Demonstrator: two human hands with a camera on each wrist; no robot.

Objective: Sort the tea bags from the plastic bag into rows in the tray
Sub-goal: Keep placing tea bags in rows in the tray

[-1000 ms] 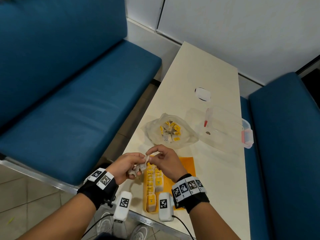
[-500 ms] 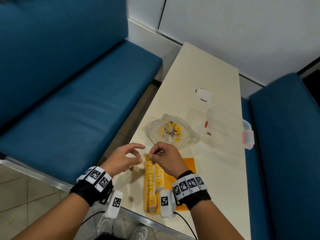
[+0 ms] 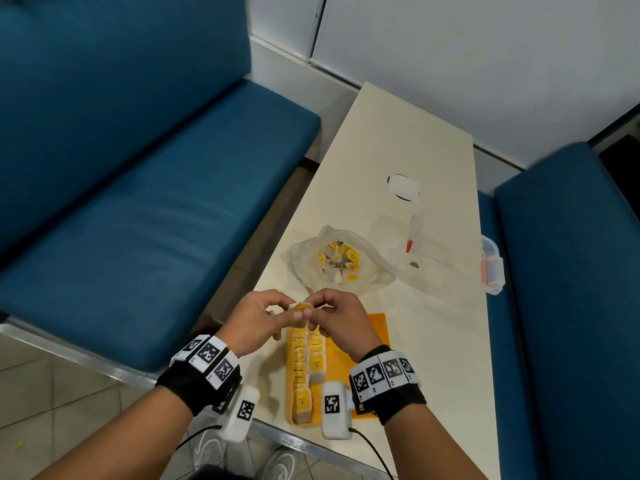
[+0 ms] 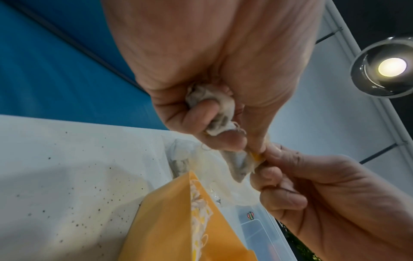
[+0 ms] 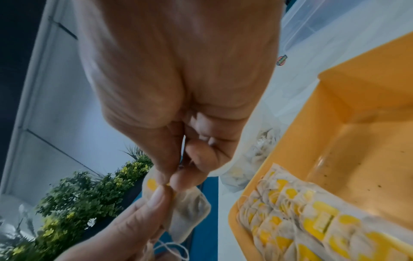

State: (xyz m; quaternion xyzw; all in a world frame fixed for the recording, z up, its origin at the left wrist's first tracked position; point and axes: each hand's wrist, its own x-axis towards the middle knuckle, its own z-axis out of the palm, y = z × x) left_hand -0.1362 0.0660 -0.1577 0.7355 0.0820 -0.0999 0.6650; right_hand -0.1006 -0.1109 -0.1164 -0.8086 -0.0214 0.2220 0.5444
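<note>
above the orange tray (image 3: 377, 327), the left hand (image 3: 254, 318) and right hand (image 3: 341, 320) both pinch one tea bag (image 3: 300, 307). more tea bags sit crumpled in the left palm.

Pinched between both hands above the tray's far end: one tea bag (image 3: 300, 308), pale paper with a yellow tag. Standing on edge in two rows along the orange tray (image 3: 375, 327): more bags. Loose in the crumpled clear plastic bag (image 3: 372, 268) beyond: the remainder.
</note>
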